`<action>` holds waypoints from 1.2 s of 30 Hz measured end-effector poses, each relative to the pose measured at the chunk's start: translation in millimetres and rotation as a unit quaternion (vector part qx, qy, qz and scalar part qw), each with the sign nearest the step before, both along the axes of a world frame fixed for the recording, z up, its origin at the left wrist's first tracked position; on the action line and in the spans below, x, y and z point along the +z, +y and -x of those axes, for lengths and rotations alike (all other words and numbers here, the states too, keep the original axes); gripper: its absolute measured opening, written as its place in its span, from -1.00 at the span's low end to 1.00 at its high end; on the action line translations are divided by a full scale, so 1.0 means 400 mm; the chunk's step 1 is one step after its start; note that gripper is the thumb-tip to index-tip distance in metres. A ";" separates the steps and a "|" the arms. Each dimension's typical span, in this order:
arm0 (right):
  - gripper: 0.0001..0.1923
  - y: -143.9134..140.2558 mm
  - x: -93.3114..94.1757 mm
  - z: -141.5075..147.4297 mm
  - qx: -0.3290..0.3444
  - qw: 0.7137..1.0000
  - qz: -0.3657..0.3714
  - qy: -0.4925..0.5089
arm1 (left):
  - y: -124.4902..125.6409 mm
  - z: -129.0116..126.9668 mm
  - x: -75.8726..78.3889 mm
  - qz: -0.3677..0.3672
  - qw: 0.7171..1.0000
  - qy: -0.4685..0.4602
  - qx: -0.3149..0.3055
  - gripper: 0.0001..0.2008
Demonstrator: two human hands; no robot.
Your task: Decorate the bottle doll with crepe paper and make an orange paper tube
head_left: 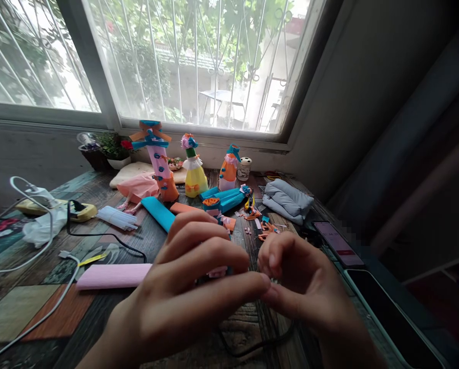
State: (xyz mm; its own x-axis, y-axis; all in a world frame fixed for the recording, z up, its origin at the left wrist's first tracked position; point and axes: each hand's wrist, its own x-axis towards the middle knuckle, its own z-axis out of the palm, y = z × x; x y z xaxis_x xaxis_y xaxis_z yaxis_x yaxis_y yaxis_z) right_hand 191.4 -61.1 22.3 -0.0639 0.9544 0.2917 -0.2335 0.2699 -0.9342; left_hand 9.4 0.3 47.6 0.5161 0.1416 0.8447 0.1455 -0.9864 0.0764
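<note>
My left hand (199, 279) and my right hand (302, 282) meet low in the middle of the head view, thumb and fingertips touching. Both are closed in a pinch. Whatever they pinch is tiny or hidden behind the fingers; I cannot make it out. A roll of pink crepe paper (112, 277) lies on the table left of my left hand, partly covered by it. Behind that hand are a blue crepe paper roll (158, 212) and a small blue roll with an orange top (211, 203). Orange and blue paper scraps (268, 230) lie beyond my right hand.
Crepe-decorated figures, one tall pink and orange (162, 169), one yellow (194, 179), one orange (228, 171), stand by the window. Translucent glue sticks (118, 219), a power strip (81, 211) and loose cables are left. A grey pouch (287, 200) and phones (339, 243) are right.
</note>
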 end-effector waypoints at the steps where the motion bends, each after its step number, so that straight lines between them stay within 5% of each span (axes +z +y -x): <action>1: -0.75 -0.001 0.000 0.000 0.014 1.000 0.014 0.007 | -0.002 0.000 0.000 0.003 1.000 0.012 -0.014 -0.85; 18: -0.71 -0.002 0.007 0.001 0.079 0.994 0.066 0.037 | 0.004 0.004 0.005 0.003 0.993 0.108 -0.040 -0.86; 36: -0.73 -0.002 -0.001 0.004 0.094 0.991 0.087 0.030 | -0.001 -0.007 -0.020 -0.002 1.000 0.022 0.010 -0.75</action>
State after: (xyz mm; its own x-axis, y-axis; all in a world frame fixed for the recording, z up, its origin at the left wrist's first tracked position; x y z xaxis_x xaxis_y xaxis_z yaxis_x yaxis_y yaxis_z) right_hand 189.9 -61.9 21.8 -0.2326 0.9636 0.1321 -0.3199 0.0525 -0.9460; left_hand 12.3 -0.3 39.6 0.5497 0.1491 0.8219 0.1674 -0.9836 0.0665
